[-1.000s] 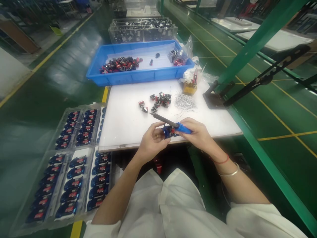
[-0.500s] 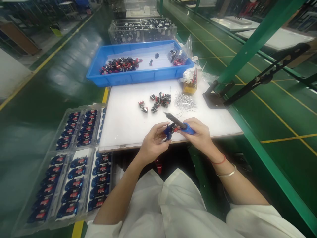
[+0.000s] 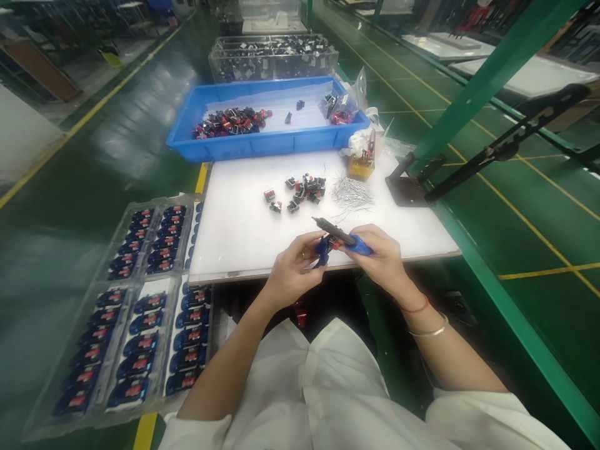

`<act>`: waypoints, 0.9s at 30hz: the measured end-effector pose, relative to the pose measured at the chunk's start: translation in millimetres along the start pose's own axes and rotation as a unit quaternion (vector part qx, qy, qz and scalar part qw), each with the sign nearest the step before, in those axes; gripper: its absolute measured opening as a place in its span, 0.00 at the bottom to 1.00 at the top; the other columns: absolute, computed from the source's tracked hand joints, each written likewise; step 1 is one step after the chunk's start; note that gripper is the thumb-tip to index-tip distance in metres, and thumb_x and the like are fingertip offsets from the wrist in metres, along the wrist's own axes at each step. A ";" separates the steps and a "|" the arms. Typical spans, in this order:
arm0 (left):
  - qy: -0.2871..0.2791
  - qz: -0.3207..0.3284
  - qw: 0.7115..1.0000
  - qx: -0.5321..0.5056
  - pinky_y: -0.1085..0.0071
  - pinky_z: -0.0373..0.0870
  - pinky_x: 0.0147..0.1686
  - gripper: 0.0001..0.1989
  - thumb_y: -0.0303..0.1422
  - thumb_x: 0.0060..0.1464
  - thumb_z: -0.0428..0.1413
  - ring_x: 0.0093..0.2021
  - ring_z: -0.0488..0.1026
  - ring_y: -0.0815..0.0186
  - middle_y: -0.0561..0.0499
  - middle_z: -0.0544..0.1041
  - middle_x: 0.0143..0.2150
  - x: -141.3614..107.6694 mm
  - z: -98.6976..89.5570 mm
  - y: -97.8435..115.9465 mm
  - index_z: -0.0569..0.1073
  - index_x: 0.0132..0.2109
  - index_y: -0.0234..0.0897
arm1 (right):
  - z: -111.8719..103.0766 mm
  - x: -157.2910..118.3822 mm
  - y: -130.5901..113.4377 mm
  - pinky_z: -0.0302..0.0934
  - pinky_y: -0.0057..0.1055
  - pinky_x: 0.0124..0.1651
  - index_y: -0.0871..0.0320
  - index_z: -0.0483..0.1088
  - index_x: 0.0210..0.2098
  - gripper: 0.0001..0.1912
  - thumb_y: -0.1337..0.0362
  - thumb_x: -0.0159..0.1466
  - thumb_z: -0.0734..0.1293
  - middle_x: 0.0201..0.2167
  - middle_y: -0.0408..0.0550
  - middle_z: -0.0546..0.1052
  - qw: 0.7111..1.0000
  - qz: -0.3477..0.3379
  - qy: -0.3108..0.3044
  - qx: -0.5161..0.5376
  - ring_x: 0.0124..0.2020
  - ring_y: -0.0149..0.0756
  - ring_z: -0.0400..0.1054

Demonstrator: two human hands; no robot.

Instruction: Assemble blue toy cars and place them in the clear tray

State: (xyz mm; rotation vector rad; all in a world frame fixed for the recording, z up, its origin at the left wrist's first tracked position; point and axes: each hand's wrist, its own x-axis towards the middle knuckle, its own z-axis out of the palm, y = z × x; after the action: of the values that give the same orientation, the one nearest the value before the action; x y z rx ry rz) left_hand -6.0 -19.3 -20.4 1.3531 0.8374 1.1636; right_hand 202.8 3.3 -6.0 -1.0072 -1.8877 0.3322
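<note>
My left hand (image 3: 296,267) is closed around a dark blue plastic part (image 3: 323,251) at the table's front edge. A small red and black component (image 3: 334,242) shows against that part, between my hands. My right hand (image 3: 382,256) grips the blue handle of a soldering iron (image 3: 335,230), whose dark barrel points up and left above the part. The right fingertips also reach the red and black component; whether they pinch it is hidden. Beyond my hands lie a pile of red and black components (image 3: 307,189) and a heap of thin silver wires (image 3: 350,192).
A blue bin (image 3: 253,149) with more components stands behind the white table (image 3: 239,231). A yellow box (image 3: 360,170) sits at the back right, near a black bracket (image 3: 407,190) and a green post (image 3: 469,106). Clear trays (image 3: 100,278) of blue parts lie at the left.
My hands still hold the blue part and the soldering iron in nearly the same pose. The whole view has shifted slightly.
</note>
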 end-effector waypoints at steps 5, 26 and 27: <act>0.001 -0.005 1.000 0.019 0.63 0.75 0.56 0.25 0.27 0.52 0.62 0.51 0.78 0.63 0.50 0.78 0.48 -0.3 0.7 2.0 0.71 0.57 0.44 | 1.2 0.0 -0.1 0.70 0.38 0.35 0.52 0.76 0.34 0.08 0.56 0.67 0.69 0.33 0.50 0.76 1.000 0.007 -0.002 0.004 0.32 0.42 0.71; 0.020 -0.123 0.992 -0.005 0.69 0.75 0.39 0.15 0.30 0.46 0.66 0.37 0.77 0.63 0.50 0.78 0.33 16.4 -12.9 16.1 0.79 0.43 0.36 | 16.5 15.3 -14.9 0.50 0.23 0.17 0.62 0.76 0.30 0.21 0.50 0.50 0.77 0.18 0.41 0.70 0.856 0.357 -0.166 0.334 0.17 0.26 0.58; 0.017 -0.103 0.994 0.018 0.69 0.74 0.39 0.12 0.32 0.45 0.66 0.37 0.76 0.62 0.50 0.77 0.34 18.1 -14.5 15.8 0.80 0.40 0.36 | 19.0 15.3 -13.7 0.45 0.22 0.15 0.62 0.76 0.31 0.22 0.49 0.49 0.78 0.17 0.39 0.69 0.844 0.372 -0.170 0.347 0.15 0.24 0.54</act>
State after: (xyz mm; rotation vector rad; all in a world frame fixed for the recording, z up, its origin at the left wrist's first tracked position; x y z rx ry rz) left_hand -17.2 -0.2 -3.1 1.2467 1.0022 1.0179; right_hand 176.7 9.7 1.6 -1.1551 -1.3675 1.6150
